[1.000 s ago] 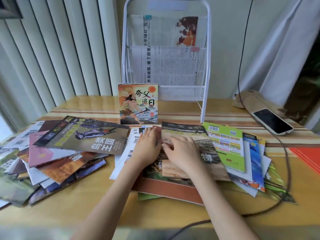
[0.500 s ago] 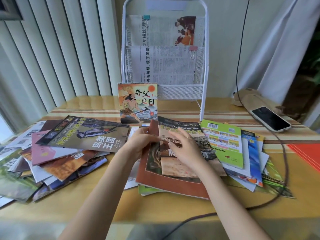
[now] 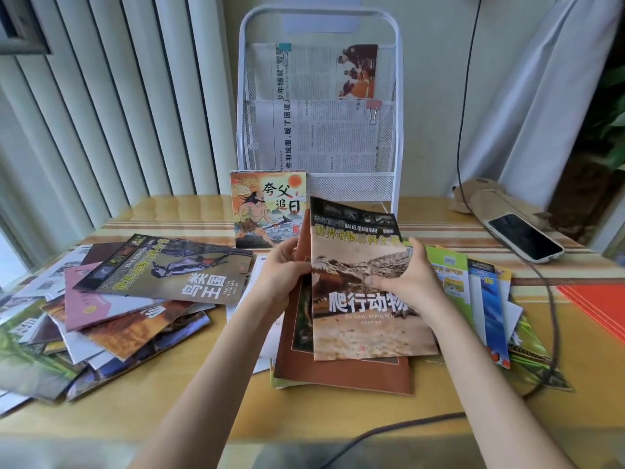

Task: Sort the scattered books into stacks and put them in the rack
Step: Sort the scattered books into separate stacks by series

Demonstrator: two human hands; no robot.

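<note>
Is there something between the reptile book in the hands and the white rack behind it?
Yes. A small picture book stands upright before the rack, left of the reptile book. The bottom pocket's right part looks free.

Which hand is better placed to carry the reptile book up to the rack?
Right, probably. The right hand spreads across the reptile book cover, gripping its edge; the left hand pinches only the spine side, by the brown book.
</note>
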